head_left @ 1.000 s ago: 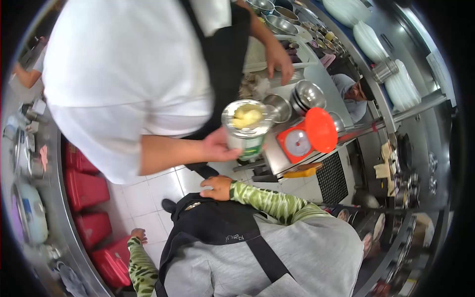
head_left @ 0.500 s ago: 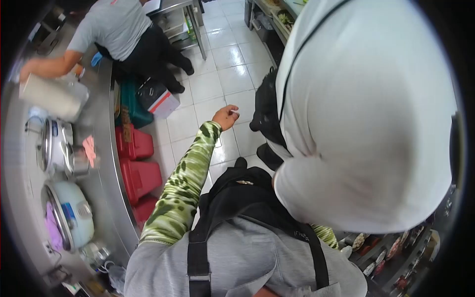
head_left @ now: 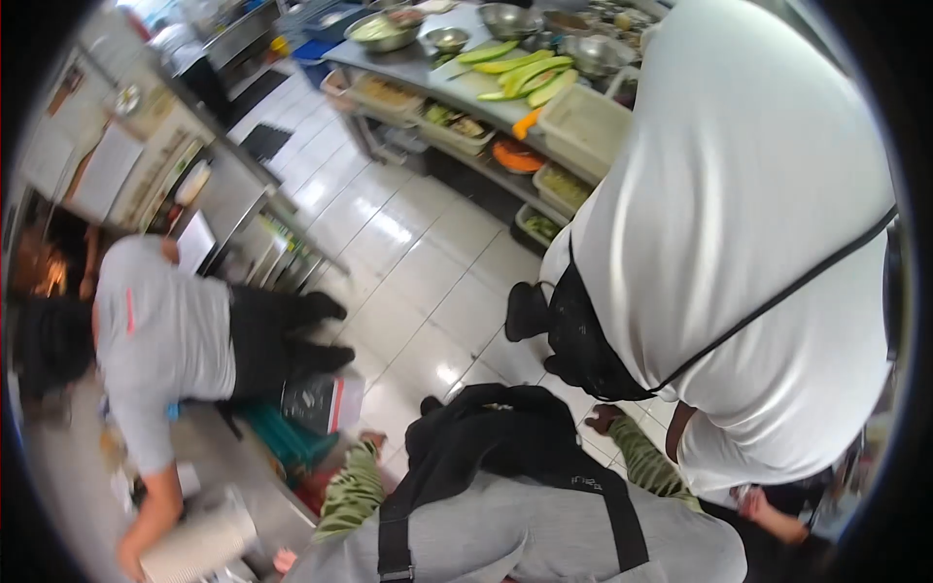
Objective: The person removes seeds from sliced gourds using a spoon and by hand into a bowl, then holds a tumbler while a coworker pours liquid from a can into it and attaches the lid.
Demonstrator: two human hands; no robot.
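My left hand hangs low beside my black apron, in a green patterned sleeve. Small in view, its fingers look loosely apart, and I see no object in them. On the other side, my right hand is held out over the tiles, fingers loosely spread and nothing visible in it. It is close to the black apron of a person in a white shirt. Nearest to my left hand are a white box with a dark panel and a teal bin.
A co-worker in grey leans over the steel counter, an arm by a stack of pale containers. Ahead, a prep table holds long green vegetables, metal bowls and a plastic tub. Another person's hand shows lower right.
My view has swung left and up, bringing the prep table into sight. My left hand has dropped back towards my apron, and my right hand has come into view.
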